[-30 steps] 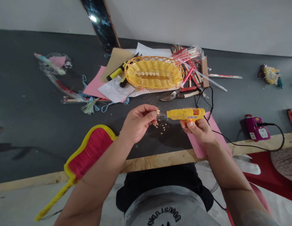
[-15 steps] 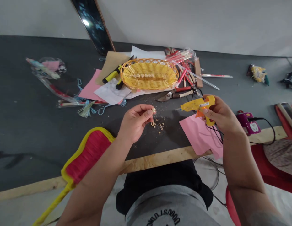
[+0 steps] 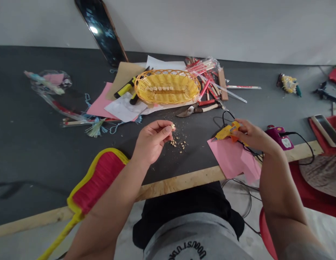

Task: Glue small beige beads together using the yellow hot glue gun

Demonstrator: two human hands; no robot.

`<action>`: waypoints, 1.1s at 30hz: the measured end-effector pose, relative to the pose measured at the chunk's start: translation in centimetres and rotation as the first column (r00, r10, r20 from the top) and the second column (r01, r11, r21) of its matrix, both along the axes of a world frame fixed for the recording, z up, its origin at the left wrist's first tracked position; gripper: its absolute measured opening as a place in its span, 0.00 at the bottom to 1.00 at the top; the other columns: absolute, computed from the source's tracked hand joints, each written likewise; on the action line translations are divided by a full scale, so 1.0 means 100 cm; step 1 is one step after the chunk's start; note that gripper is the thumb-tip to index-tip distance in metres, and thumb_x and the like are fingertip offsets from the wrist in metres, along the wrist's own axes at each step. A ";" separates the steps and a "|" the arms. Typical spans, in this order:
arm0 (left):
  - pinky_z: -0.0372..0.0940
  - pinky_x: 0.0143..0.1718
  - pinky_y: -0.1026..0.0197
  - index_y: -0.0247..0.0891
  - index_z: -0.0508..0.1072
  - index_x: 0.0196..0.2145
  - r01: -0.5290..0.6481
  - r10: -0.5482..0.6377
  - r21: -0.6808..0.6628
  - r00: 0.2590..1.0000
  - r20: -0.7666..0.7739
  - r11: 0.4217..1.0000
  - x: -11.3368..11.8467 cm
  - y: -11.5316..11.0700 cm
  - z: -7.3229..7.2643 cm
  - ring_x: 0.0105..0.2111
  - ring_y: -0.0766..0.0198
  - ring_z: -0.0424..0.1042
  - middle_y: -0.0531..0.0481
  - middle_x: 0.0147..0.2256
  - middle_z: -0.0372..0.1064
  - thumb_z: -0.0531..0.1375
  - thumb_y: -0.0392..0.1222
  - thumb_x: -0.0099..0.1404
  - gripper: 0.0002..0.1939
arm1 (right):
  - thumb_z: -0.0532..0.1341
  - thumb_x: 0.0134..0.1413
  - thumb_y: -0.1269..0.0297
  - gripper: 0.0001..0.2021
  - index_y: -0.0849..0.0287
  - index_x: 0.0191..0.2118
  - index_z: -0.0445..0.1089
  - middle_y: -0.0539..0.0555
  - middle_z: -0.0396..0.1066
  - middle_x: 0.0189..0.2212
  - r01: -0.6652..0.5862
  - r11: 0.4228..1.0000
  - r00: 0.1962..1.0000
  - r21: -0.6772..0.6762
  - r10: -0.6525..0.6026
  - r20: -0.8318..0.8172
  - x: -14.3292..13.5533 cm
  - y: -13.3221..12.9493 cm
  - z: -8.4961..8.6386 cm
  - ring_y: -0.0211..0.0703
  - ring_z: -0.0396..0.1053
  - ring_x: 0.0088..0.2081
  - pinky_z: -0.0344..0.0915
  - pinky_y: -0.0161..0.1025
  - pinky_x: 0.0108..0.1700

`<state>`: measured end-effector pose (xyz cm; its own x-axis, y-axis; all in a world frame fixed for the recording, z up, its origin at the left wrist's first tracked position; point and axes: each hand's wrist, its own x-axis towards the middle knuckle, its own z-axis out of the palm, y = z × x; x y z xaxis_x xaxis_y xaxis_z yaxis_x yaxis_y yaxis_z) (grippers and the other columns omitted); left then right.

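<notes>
Between the thumb and fingers of my left hand (image 3: 154, 139) is a small cluster of pale wooden bits (image 3: 172, 126). Loose wooden bits (image 3: 182, 146) and crumbs lie on the dark table just below and right of those fingertips. My right hand (image 3: 250, 134) is closed on a yellow hot glue gun (image 3: 228, 131), its nozzle pointing left and down at the corner of a pink paper sheet (image 3: 230, 155). Beyond both hands stands a yellow woven basket (image 3: 168, 97) with a row of similar small clusters (image 3: 161, 88) inside.
Pruning shears (image 3: 196, 108) lie before the basket, and packaged sticks (image 3: 208, 77) sit behind them. A phone (image 3: 103, 32) leans on the wall. A red and yellow fan-shaped piece (image 3: 99, 180) rests at the left front edge. A purple box (image 3: 280, 137) with a cable stands right.
My right hand has lowered the glue gun from above the table down to the pink paper, tipping its nozzle downward. My left hand still pinches the small cluster.
</notes>
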<state>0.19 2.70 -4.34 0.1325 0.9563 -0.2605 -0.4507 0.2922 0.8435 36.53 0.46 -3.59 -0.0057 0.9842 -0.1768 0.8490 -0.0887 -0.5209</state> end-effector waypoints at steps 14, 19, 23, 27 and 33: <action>0.67 0.25 0.70 0.37 0.81 0.30 -0.033 0.033 -0.006 0.999 0.009 0.999 -0.001 0.001 0.000 0.22 0.72 0.70 0.51 0.28 0.77 0.78 0.42 0.44 0.16 | 0.57 0.66 0.71 0.09 0.57 0.45 0.75 0.56 0.77 0.42 -0.447 0.854 0.893 0.267 0.444 0.075 -0.158 -0.011 0.006 0.47 0.75 0.44 0.69 0.42 0.49; 0.66 0.25 0.69 0.37 0.81 0.31 -0.022 0.022 0.010 0.999 0.025 1.000 -0.001 -0.001 0.002 0.23 0.72 0.70 0.51 0.28 0.77 0.77 0.42 0.46 0.15 | 0.58 0.66 0.72 0.08 0.59 0.43 0.75 0.58 0.75 0.40 -0.455 0.884 0.884 0.110 0.433 0.177 -0.177 -0.006 -0.006 0.46 0.74 0.40 0.68 0.40 0.43; 0.66 0.25 0.67 0.37 0.81 0.31 -0.013 0.013 0.010 1.000 0.028 1.000 0.000 -0.002 0.004 0.23 0.71 0.69 0.51 0.28 0.77 0.77 0.43 0.45 0.16 | 0.60 0.64 0.72 0.06 0.59 0.40 0.74 0.57 0.74 0.38 -0.442 0.885 0.893 0.146 0.418 0.168 -0.174 -0.003 -0.016 0.45 0.73 0.36 0.67 0.40 0.39; 0.66 0.26 0.66 0.37 0.80 0.31 -0.011 0.011 0.002 1.000 0.013 1.000 0.000 -0.002 0.004 0.23 0.71 0.69 0.51 0.28 0.77 0.77 0.43 0.45 0.16 | 0.60 0.62 0.74 0.06 0.58 0.36 0.73 0.55 0.73 0.35 -0.431 0.875 0.902 0.222 0.424 0.078 -0.172 -0.002 -0.020 0.43 0.72 0.34 0.66 0.39 0.38; 0.67 0.26 0.66 0.37 0.81 0.30 0.030 -0.030 -0.035 1.000 -0.004 0.999 0.003 -0.005 0.005 0.23 0.70 0.70 0.51 0.27 0.77 0.78 0.44 0.43 0.18 | 0.61 0.63 0.71 0.05 0.56 0.36 0.72 0.51 0.75 0.33 -0.064 0.860 0.891 0.506 0.278 -0.360 -0.178 -0.004 0.000 0.41 0.72 0.35 0.68 0.37 0.38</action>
